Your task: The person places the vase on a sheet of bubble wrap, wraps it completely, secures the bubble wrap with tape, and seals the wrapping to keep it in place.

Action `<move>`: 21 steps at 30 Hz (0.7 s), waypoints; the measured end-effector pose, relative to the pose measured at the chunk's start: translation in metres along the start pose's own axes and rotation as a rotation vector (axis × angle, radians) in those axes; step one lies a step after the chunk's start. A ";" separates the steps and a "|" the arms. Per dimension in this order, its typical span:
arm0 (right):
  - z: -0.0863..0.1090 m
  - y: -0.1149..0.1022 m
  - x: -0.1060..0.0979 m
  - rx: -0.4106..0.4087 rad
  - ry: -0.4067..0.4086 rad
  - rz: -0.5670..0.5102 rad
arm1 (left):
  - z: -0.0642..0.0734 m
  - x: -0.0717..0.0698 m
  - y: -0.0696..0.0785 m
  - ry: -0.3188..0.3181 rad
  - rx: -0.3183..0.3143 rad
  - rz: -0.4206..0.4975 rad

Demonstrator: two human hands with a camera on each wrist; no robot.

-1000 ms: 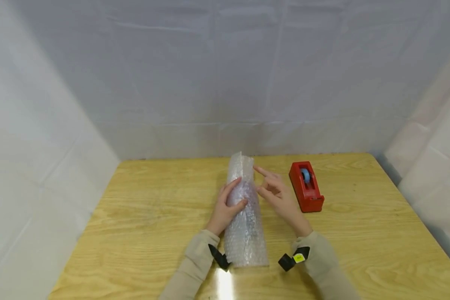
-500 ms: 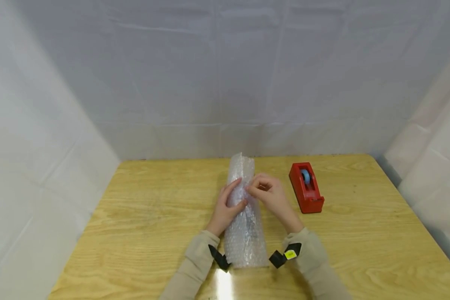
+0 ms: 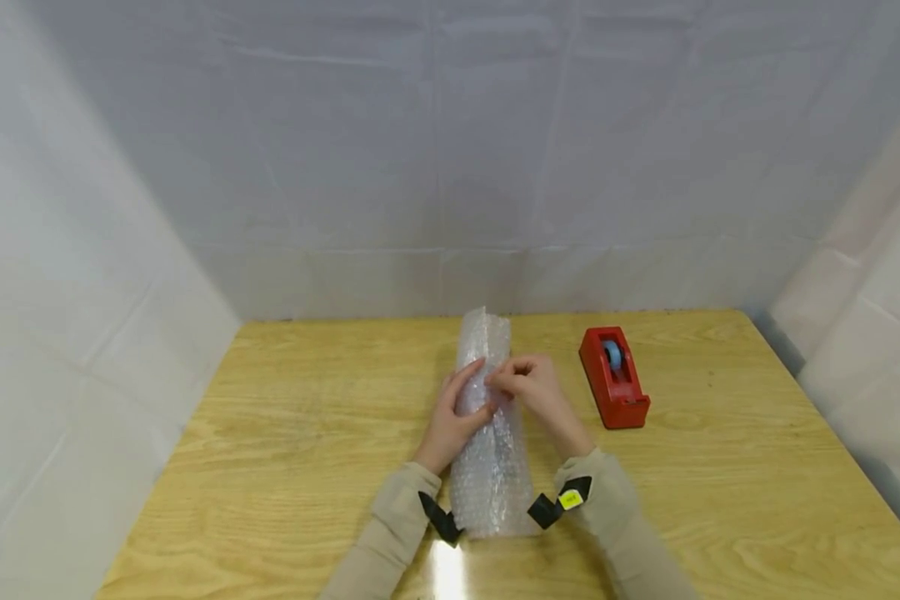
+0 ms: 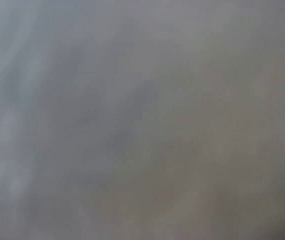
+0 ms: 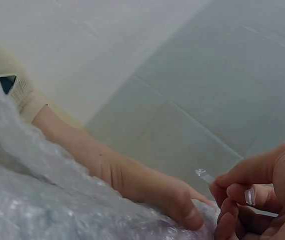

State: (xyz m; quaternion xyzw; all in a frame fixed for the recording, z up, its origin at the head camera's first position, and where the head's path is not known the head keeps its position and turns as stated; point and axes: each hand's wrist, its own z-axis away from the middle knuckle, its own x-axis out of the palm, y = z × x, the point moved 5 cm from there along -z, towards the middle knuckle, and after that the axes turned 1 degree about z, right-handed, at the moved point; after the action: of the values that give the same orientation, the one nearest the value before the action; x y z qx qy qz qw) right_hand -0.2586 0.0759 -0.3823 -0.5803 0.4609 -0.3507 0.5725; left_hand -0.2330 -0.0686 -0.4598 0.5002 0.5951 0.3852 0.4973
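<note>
A long bundle of clear bubble wrap (image 3: 491, 492) lies lengthwise on the wooden table, with a faint purplish tint showing through its middle. My left hand (image 3: 448, 421) holds it from the left side, thumb and index finger over the top. In the right wrist view, that left hand (image 5: 147, 187) rests along the wrap. Over the bundle's upper middle, my right hand (image 3: 536, 390) pinches a short strip of clear tape (image 5: 203, 176) between thumb and fingertips. One end of the strip sticks out beyond the fingers. The left wrist view is too blurred to make anything out.
A red tape dispenser (image 3: 615, 379) with a blue-cored roll stands right of the bundle. The wooden table (image 3: 307, 433) ends at a pale sheet (image 3: 435, 167) hung behind it, with more sheeting on both sides.
My right hand has moved left from beside the bundle to over its top, its extended index finger now drawn in to the thumb. The left hand has stayed in place.
</note>
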 end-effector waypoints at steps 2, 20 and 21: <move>0.001 0.002 0.002 0.016 0.018 0.005 | 0.001 0.001 0.000 -0.003 0.008 -0.005; -0.011 0.018 0.008 0.091 0.125 0.431 | 0.000 0.004 -0.009 0.029 0.007 -0.035; -0.011 0.016 0.009 0.101 0.123 0.446 | 0.000 0.004 -0.006 0.028 0.008 -0.035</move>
State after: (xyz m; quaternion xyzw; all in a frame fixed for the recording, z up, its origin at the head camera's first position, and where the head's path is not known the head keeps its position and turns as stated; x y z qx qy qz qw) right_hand -0.2679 0.0649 -0.3983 -0.4121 0.5937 -0.2729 0.6350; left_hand -0.2339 -0.0658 -0.4669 0.4861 0.6122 0.3810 0.4936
